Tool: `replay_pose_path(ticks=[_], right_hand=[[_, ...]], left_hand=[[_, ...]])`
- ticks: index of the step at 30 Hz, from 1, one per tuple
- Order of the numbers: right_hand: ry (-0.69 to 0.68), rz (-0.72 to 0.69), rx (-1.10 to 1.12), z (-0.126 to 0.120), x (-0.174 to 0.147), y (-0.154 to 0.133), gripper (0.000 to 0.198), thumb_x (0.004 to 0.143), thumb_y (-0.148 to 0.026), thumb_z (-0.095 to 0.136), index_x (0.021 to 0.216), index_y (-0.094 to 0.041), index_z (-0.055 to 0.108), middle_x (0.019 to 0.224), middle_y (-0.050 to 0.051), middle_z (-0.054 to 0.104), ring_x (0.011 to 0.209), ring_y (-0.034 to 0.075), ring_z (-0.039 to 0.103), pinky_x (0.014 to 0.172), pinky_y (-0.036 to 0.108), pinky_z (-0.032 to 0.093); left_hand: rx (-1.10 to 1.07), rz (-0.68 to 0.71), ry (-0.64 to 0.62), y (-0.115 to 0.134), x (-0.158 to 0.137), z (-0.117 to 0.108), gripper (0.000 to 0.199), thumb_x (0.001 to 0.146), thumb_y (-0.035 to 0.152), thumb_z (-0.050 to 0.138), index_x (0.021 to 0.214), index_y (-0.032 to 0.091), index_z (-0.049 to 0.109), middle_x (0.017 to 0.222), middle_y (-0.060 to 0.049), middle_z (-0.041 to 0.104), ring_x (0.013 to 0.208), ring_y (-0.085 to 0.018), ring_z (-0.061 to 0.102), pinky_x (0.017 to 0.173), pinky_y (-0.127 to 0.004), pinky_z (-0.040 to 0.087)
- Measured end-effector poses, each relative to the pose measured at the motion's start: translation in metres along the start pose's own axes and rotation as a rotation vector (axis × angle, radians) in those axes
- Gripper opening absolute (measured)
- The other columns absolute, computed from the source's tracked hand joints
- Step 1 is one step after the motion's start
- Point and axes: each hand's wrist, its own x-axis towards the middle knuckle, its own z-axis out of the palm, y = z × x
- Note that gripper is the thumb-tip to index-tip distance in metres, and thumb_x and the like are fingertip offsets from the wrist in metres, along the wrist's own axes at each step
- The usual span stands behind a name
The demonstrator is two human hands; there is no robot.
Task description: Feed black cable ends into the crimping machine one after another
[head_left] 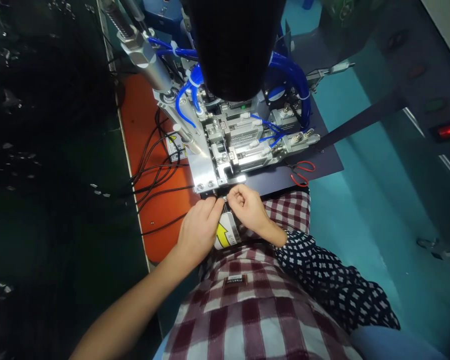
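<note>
My left hand (200, 222) is closed at the front edge of a machine, its fingertips pressed close together. Beside it my right hand (249, 207) is curled in a pinch, thumb and forefinger nearly touching the left fingertips. Whatever is between the fingers is too small to make out. Just beyond my hands stands the metal machine (206, 172), with several pneumatic cylinders (247, 157) and blue air hoses (302, 90). A white label with a yellow arrow (225, 232) shows below and between my hands.
Red-handled scissors (303, 172) lie on the dark base plate (277, 181) to the right. Black cables (153, 150) cross the orange surface (150, 245) on the left. A large black cylinder (234, 45) hangs overhead in front of the machine.
</note>
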Motion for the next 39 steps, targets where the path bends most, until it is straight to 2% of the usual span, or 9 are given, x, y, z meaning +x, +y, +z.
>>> replay_pose_path(ticks=[4,7,9,13,18,25,34,39], right_hand=[[-0.07,0.152,0.165,0.001,0.003,0.003,0.015,0.084,-0.032,0.057,0.077,-0.019,0.054,0.053,-0.005,0.054,0.047,0.012,0.052,0.05,0.025,0.041],[-0.088,0.15,0.198,0.0,0.005,0.007,0.015,0.083,-0.032,0.059,0.077,-0.019,0.055,0.052,-0.005,0.055,0.049,0.013,0.054,0.054,0.026,0.043],[-0.089,0.145,0.201,-0.001,0.005,0.009,0.016,0.083,-0.034,0.059,0.077,-0.019,0.055,0.052,-0.005,0.056,0.05,0.013,0.055,0.056,0.026,0.043],[-0.097,0.155,0.18,-0.002,0.005,0.011,0.018,0.084,-0.036,0.058,0.077,-0.019,0.056,0.052,-0.004,0.056,0.05,0.014,0.056,0.056,0.027,0.042],[-0.12,0.153,0.223,-0.002,0.007,0.011,0.02,0.083,-0.038,0.059,0.077,-0.019,0.057,0.053,-0.004,0.056,0.051,0.013,0.054,0.056,0.027,0.041],[-0.018,0.261,0.388,-0.01,0.005,0.016,0.024,0.078,-0.041,0.062,0.078,-0.017,0.059,0.069,-0.003,0.057,0.051,0.01,0.056,0.053,0.025,0.038],[0.069,0.245,0.354,-0.022,-0.008,0.025,0.036,0.07,-0.05,0.071,0.074,-0.017,0.056,0.064,-0.004,0.054,0.052,0.009,0.051,0.055,0.024,0.038],[0.095,0.219,0.339,-0.033,-0.012,0.029,0.033,0.073,-0.047,0.07,0.072,-0.017,0.057,0.059,-0.004,0.053,0.053,0.01,0.049,0.054,0.025,0.037]], left_hand=[[-0.124,-0.054,0.029,-0.003,0.0,0.003,0.032,0.092,0.01,0.04,0.116,0.011,0.061,0.096,-0.012,0.06,0.085,-0.023,0.055,0.072,-0.033,0.047],[-0.349,-0.147,0.072,-0.009,-0.009,0.001,0.032,0.093,0.011,0.04,0.116,0.014,0.061,0.099,-0.01,0.057,0.093,-0.021,0.055,0.081,-0.032,0.049],[-0.423,-0.241,0.087,-0.012,-0.022,-0.002,0.033,0.094,0.011,0.04,0.121,0.015,0.058,0.108,-0.011,0.055,0.102,-0.02,0.055,0.089,-0.033,0.048],[-0.273,-0.36,0.067,-0.013,-0.057,-0.008,0.042,0.094,0.014,0.042,0.134,0.02,0.05,0.122,-0.012,0.052,0.112,-0.024,0.051,0.098,-0.04,0.044],[-0.02,-0.337,-0.004,-0.011,-0.078,-0.006,0.055,0.094,0.018,0.042,0.148,0.02,0.032,0.132,-0.016,0.05,0.12,-0.031,0.047,0.104,-0.049,0.038],[-0.015,-0.367,0.011,-0.011,-0.077,0.001,0.053,0.095,0.022,0.039,0.148,0.019,0.034,0.134,-0.017,0.051,0.123,-0.031,0.046,0.105,-0.049,0.038],[-0.034,-0.405,0.004,-0.007,-0.08,0.0,0.049,0.095,0.022,0.041,0.144,0.017,0.042,0.133,-0.017,0.05,0.123,-0.031,0.045,0.106,-0.048,0.039],[-0.059,-0.422,-0.012,-0.024,-0.062,0.004,0.05,0.096,0.024,0.038,0.145,0.015,0.039,0.139,-0.016,0.049,0.127,-0.031,0.043,0.107,-0.049,0.039]])
